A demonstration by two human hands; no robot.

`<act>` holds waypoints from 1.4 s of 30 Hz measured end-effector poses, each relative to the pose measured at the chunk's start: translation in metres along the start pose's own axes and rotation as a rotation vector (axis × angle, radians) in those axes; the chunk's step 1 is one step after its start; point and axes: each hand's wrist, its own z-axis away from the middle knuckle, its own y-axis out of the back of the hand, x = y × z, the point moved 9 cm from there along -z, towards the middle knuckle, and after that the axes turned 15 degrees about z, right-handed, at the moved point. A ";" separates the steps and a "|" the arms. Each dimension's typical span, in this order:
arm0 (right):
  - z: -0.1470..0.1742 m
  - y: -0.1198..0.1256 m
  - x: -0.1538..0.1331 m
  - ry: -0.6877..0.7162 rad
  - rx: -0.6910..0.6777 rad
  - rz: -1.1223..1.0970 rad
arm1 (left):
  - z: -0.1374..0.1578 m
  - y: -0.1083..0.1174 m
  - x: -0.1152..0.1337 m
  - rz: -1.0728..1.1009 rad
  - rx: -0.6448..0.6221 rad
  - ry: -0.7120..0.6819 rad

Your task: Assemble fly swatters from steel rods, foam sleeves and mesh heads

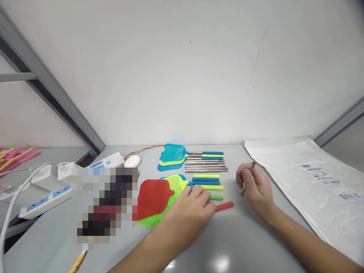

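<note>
A thin metal telescopic rod (pixel 243 189) stands tilted in my right hand (pixel 257 189), its fingers closed around it. My left hand (pixel 193 208) is over the handles and swatter necks, fingers curled down; its fingertips and whatever they pinch are hidden. Beside it lie a red fly swatter head (pixel 153 199), a green swatter head (pixel 148 220) and a yellow-green swatter head (pixel 176 184), overlapping. Several handle grips lie to the right: a yellow one (pixel 207 176), a blue one (pixel 207 182), a green one (pixel 217 197) and a red one (pixel 226 206) partly under my left hand.
Assembled fly swatters (pixel 173 153) lie at the back beside several metal rods (pixel 206 167). A white plastic bag (pixel 321 182) covers the right side. Power strips (pixel 48 203), a white round device (pixel 132 161) and a pixelated object (pixel 108 208) are at left.
</note>
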 end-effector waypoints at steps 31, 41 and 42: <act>0.001 0.011 -0.017 0.033 0.118 -0.137 | -0.001 0.001 -0.015 0.782 -0.100 0.351; 0.006 -0.018 -0.020 0.028 -0.149 -0.158 | 0.003 0.011 -0.029 1.381 0.061 0.460; 0.006 -0.018 -0.021 0.043 -0.146 -0.144 | 0.003 0.011 -0.030 1.420 0.080 0.463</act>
